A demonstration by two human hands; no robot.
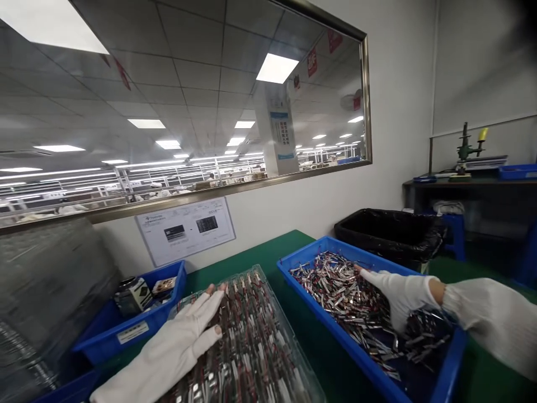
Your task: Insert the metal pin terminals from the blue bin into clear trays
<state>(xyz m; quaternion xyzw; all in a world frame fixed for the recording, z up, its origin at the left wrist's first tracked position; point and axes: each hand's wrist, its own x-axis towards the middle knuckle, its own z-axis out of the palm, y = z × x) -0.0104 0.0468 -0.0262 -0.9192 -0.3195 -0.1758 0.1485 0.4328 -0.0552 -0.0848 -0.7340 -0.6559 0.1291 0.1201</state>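
My left hand (184, 336), in a white glove with bare fingertips, lies over the left side of a clear plastic tray (296, 341). Its fingers are stretched out and apart. Rows of small wired parts (247, 319), with white, red and dark leads, fill the tray. To the right, my right hand (398, 294), gloved the same way, reaches into a blue bin (356, 355). One finger extends over a loose heap of similar wired parts (339, 285), with the thumb side low among them. The other fingers are partly hidden; I see nothing gripped.
A small blue bin (126, 333) with a dark jar (132, 296) stands left. Behind the large bin sits a black-lined bin (390, 232). A printed sheet (188, 229) hangs below the window. A green hand press (465, 151) stands on the far right table.
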